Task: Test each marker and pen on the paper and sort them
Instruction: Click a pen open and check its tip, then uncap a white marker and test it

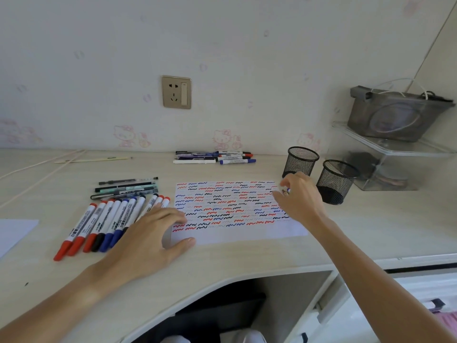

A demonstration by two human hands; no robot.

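Nearest the camera, the left hand [150,233] lies flat on the worktop [247,253] with its fingers straight and spread, its grip released, fingertips touching the left edge of the paper [237,233] and the thumb resting just below that sheet's lower left corner. At about one o'clock from it, the right hand [299,196] hovers over the paper's upper right corner, its grip pinched on a small pen [287,190] of which only a blue and metallic end shows between the fingers. That paper lies in the middle of the worktop, covered with rows of red, blue and black squiggles, its bottom strip bare. At nine o'clock from the sheet, a row of whiteboard markers [106,224] with red, black and blue caps lies side by side, partly under the left hand, and just beyond them, at about ten o'clock, a few slim dark pens [127,186] lie stacked crosswise. At twelve o'clock, against the wall, rests a second small group of markers and pens [212,157]. Two black mesh pen cups [300,162] [336,181] stand at two o'clock, just beside the right hand. A wall socket [176,92] sits above, and a clear shelf [385,144] with a grey pouch [398,112] on it stands at far right.
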